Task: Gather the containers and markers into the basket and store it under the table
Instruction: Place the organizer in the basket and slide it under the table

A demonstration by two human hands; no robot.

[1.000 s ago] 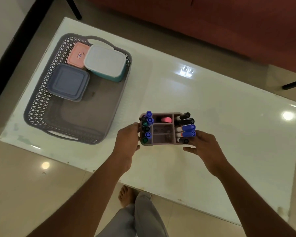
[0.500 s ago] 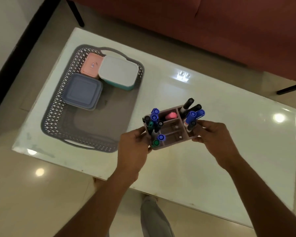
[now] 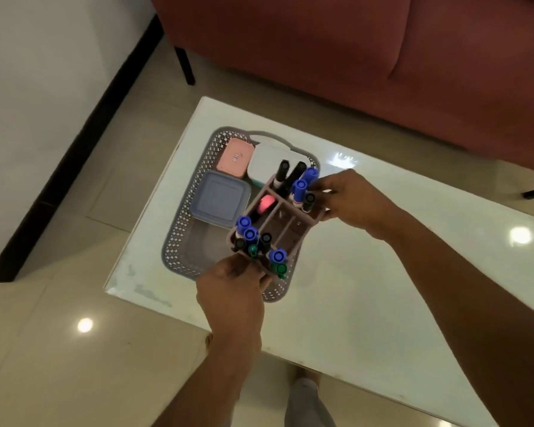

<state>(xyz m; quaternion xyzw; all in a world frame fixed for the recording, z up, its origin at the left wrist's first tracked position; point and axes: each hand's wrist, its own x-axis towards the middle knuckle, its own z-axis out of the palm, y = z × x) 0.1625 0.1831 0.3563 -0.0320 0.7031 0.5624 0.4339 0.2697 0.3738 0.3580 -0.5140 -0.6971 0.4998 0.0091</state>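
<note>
- The mauve plastic divided marker caddy (image 3: 278, 217), which stood on the white glossy tabletop (image 3: 383, 288) a second ago, is now off it and carried leftward; it hangs tilted over the near right part of the grey perforated plastic basket (image 3: 182, 241).
- The left hand (image 3: 232, 291) grips the caddy's near end and the right hand (image 3: 349, 198) its far end, both closed on it.
- The blue, black and green capped markers (image 3: 299, 186) lean with the tilt but remain in their compartments.
- The basket already holds the pink-lidded container (image 3: 233, 157), the blue-grey square-lidded container (image 3: 221, 197) and the white-lidded teal container (image 3: 265, 161).
- By my judgement, gathering is nearly finished: the caddy must go down in the bare near part, then the basket goes under the table.
</note>
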